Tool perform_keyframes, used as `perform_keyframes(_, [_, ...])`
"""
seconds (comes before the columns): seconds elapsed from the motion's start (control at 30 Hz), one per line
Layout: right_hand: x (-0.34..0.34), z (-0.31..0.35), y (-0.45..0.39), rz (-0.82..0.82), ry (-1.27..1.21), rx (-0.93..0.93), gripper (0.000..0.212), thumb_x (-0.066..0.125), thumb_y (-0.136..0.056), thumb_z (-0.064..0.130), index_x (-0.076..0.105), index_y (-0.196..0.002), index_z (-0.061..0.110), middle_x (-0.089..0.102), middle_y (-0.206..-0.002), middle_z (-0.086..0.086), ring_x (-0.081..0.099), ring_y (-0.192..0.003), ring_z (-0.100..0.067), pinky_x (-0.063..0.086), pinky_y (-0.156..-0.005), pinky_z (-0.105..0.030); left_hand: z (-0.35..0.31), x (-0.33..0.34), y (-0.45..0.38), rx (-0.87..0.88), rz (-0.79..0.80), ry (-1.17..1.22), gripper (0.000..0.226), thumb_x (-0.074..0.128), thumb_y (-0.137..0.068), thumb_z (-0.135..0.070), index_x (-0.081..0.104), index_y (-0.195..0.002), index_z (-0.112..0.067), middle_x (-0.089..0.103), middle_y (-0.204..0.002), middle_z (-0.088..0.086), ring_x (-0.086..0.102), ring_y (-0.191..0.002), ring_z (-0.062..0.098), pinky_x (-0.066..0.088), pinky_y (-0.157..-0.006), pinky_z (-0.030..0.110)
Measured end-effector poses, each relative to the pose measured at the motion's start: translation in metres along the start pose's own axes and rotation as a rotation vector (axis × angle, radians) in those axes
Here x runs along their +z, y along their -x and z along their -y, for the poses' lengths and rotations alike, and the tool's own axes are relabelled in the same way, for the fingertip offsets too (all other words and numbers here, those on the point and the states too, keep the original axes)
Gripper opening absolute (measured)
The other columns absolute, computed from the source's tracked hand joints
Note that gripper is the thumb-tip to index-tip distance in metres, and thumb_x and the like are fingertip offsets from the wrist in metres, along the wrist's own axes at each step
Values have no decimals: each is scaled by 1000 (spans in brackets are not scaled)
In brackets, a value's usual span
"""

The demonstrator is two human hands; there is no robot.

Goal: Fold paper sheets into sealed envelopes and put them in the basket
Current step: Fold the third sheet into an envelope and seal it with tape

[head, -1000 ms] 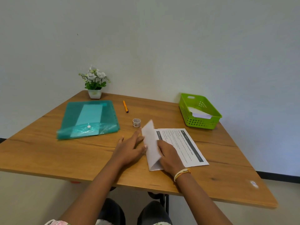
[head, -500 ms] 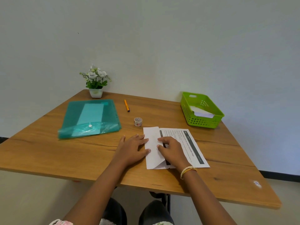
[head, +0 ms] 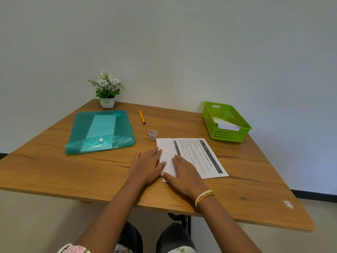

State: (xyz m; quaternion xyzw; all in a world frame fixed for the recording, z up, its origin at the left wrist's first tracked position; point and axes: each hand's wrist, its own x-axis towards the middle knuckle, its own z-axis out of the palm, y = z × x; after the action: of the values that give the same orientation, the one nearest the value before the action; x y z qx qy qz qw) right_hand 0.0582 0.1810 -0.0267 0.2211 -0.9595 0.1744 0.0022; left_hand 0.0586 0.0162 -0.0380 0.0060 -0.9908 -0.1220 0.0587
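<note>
2 flat hands, left hand and right hand, press the folded flap of the paper sheet on the bench, fingers straight, basket far right.

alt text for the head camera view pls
Both hands, left hand and right hand, press a folded flap flat on a printed paper sheet on a wooden table; a green basket holding white paper sits far right.
</note>
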Motion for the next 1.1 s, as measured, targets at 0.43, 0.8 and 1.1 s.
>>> perform_keyframes(0.43, [11,5,11,-268,-110,1,72,53,-76,60,50,-136,21,52,-140,1,51,-123,-15,43,-94,-20,5,2,2,-101,-294,217,35,45,-96,-32,58,-127,-21,58,-132,-1,51,-118,14,40,-98,31])
perform_keyframes(0.8, [2,8,17,-449,-381,-68,23,49,-97,26,71,-100,19,70,-89,6,59,-72,-3,47,-59,-13,6,-5,4,33,-64,236,58,43,-98,-41,14,-147,-50,37,-151,-6,28,-141,13,9,-117,48])
perform_keyframes(1.1, [3,6,21,-445,-462,-138,35,47,-90,45,64,-117,28,66,-109,11,57,-98,4,51,-80,-15,5,-8,7,-3,-257,454,22,52,-96,-33,61,-116,-31,65,-117,-9,57,-104,9,45,-99,41])
